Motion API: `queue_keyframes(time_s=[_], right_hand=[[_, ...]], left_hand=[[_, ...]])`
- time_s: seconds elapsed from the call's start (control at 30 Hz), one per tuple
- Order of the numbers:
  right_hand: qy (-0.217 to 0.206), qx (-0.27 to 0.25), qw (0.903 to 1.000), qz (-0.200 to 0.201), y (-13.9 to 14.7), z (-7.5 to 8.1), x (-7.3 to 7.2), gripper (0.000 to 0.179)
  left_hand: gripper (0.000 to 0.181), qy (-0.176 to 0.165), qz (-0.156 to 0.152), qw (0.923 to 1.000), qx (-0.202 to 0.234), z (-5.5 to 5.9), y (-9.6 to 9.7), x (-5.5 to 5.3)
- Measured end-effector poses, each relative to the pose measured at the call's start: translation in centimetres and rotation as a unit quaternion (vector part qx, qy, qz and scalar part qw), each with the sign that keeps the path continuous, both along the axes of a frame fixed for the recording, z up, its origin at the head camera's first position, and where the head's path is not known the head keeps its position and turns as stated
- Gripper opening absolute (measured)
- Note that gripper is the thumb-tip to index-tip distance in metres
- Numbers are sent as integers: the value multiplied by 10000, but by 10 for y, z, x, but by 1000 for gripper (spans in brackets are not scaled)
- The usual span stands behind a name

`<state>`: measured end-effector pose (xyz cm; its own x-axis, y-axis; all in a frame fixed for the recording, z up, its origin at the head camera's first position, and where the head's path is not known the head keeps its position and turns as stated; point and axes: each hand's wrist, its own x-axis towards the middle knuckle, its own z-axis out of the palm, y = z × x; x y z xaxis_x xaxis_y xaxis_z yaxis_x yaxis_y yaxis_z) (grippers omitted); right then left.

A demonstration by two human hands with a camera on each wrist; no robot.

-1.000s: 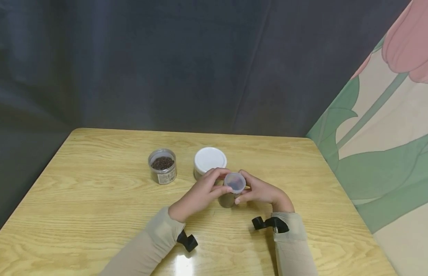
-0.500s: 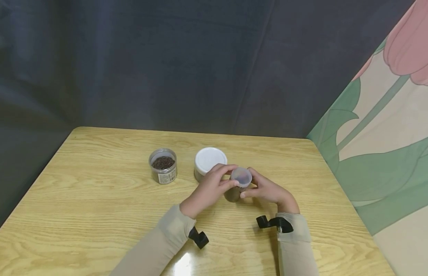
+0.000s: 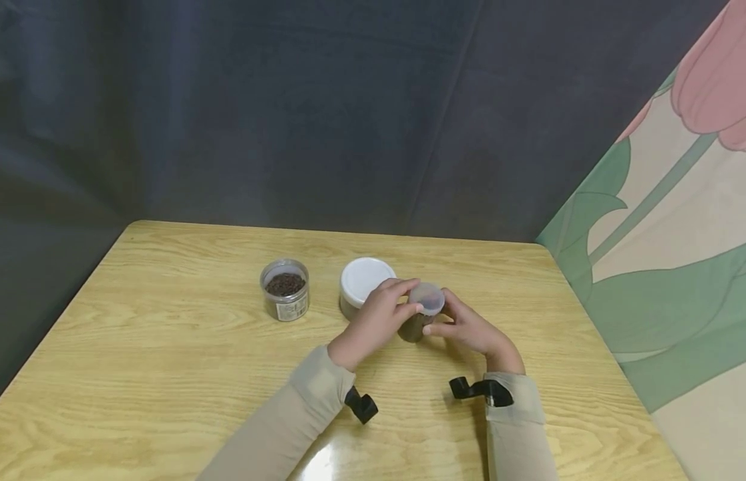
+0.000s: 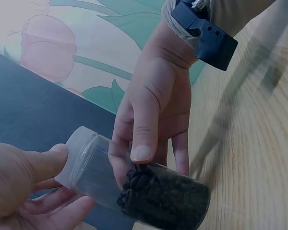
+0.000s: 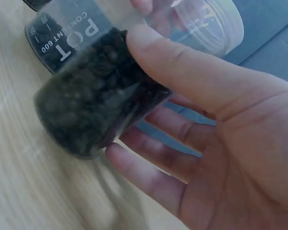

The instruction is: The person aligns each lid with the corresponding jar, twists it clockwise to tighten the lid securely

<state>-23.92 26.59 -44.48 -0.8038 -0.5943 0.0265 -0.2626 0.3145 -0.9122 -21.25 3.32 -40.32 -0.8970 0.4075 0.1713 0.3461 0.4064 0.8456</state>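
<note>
A clear jar (image 3: pixel 414 329) with a translucent whitish lid (image 3: pixel 427 298) is between both hands, its lower part full of dark beans (image 4: pixel 163 196). My left hand (image 3: pixel 373 324) pinches the lid between thumb and fingers. Lower down, my right hand (image 3: pixel 471 327) grips the jar's body, thumb on the near side in the right wrist view. Whether the jar's base touches the table cannot be told. Close behind my left hand stands a wider jar with a white lid (image 3: pixel 368 277); in the right wrist view it shows printed lettering and dark contents.
An uncovered, labelled jar (image 3: pixel 285 294) of dark brown bits stands to the left on the wooden table (image 3: pixel 168 347). A dark curtain (image 3: pixel 288 120) hangs behind the table. To the right is a tulip-patterned cloth or wall (image 3: pixel 679 267).
Both hands have moved away from the person and slightly right, carrying the clear jar with them. The other two jars stay where they were.
</note>
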Motion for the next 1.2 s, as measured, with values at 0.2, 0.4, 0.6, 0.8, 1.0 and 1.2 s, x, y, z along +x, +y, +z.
queue_keyframes(time_s=[0.2,0.4,0.6,0.8,1.0,1.2], right_hand=[[299,27,9992,-266,1,-5,-2,52],[483,111,9972,-554,-2,-7,-4,59],[592,202,9930,-1007,-6,-13,-6,59],[716,407,9869,-1390,-13,-15,-6,59],[741,518,9847,-1489,-17,-16,-7,62],[752,586,9835,-1539,-16,-16,-7,61]], left_hand=[[49,91,-62,9992,-387,7,7,-8],[49,134,40,9968,-792,12,12,-17],[47,529,279,9897,-1299,12,21,-24],[47,1042,443,9794,-1675,8,26,-28],[47,1437,472,9730,-1744,4,24,-30],[42,1758,439,9699,-1628,3,20,-33]])
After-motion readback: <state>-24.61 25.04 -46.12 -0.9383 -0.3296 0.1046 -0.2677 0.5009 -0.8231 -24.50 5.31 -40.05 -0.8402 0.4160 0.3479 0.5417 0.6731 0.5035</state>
